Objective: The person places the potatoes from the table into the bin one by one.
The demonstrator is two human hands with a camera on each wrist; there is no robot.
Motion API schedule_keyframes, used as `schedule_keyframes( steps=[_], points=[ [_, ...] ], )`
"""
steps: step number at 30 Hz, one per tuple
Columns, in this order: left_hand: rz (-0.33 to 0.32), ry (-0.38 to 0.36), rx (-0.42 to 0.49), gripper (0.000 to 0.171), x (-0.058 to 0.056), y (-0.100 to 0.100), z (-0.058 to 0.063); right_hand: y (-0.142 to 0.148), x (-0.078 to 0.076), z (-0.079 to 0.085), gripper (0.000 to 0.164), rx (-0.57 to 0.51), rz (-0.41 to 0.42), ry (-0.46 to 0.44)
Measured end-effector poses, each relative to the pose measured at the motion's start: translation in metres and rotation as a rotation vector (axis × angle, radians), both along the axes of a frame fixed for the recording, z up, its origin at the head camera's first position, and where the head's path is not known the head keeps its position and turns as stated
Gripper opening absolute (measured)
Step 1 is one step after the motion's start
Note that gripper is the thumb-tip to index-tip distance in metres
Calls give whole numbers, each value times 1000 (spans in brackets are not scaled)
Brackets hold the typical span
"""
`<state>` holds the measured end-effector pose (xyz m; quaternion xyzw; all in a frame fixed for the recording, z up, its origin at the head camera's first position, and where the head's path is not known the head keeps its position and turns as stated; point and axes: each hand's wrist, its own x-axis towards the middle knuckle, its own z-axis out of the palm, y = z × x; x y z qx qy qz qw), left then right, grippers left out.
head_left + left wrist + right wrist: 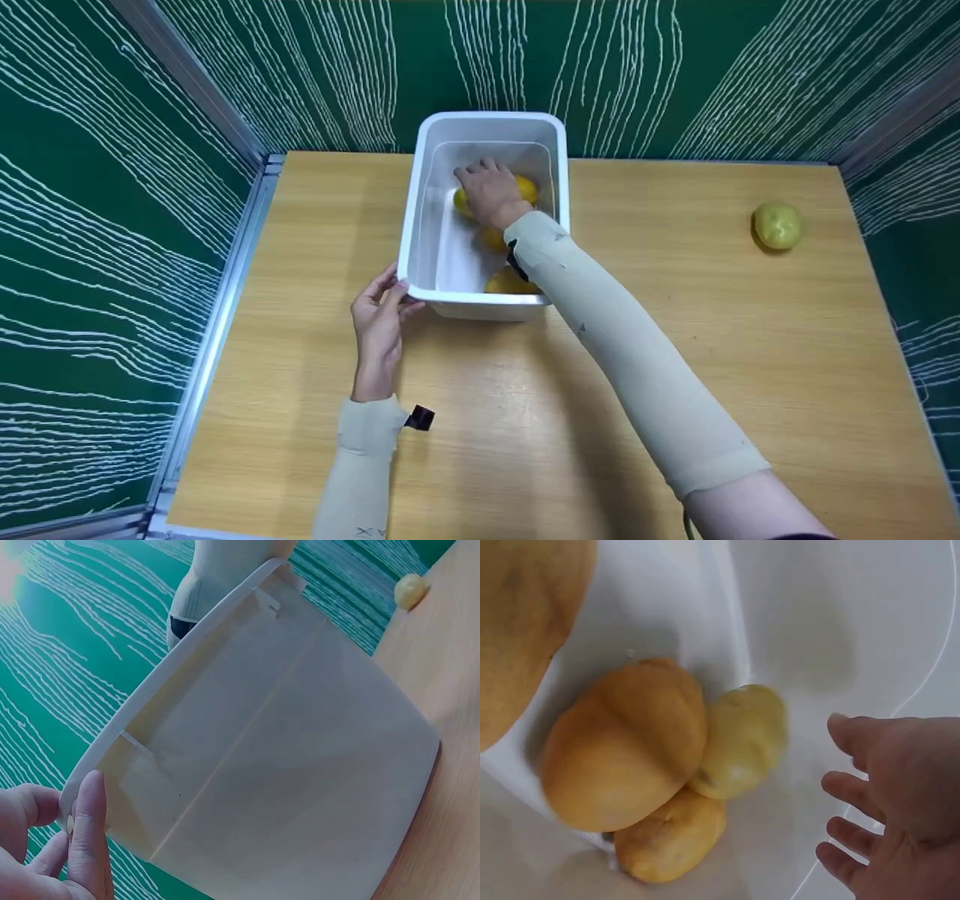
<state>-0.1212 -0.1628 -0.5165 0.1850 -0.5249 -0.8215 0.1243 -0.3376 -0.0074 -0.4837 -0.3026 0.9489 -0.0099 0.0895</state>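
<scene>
A white plastic bin (412,217) stands at the back middle of the table. My left hand (379,319) pinches its near left corner rim, thumb on one side and fingers on the other. My right hand (487,191) is down inside the bin. In the right wrist view the right hand (907,795) has its fingers extended and apart, holding nothing. Beside it lie several smooth, potato-like things: a large orange-yellow one (626,746), a smaller one (671,836) and a pale yellow-green one (742,739). Part of another big one (525,622) shows at the upper left.
A round yellow-green thing (778,226) of similar look sits at the right side of the wooden table (712,337). Green panels (615,75) with white wavy lines enclose the back and sides. A metal frame bar (217,322) runs along the left edge.
</scene>
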Motion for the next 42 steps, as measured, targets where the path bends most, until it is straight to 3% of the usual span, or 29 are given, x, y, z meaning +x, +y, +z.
schedule_keyframes(
  steps=[8,15,30,36,42],
  points=[
    [3,6,10,40,-1,5,1,4,3,3,47,79,-40,-28],
    [16,-22,20,40,-1,7,2,14,7,20,43,85,-63,-56],
    [30,-44,24,41,0,1,3,43,10,74,43,-100,-108,-55],
    [34,-45,28,42,0,1,2,62,10,82,46,-134,-133,-44],
    [38,-40,18,41,0,3,2,92,10,80,47,-171,-149,-5]
  ],
)
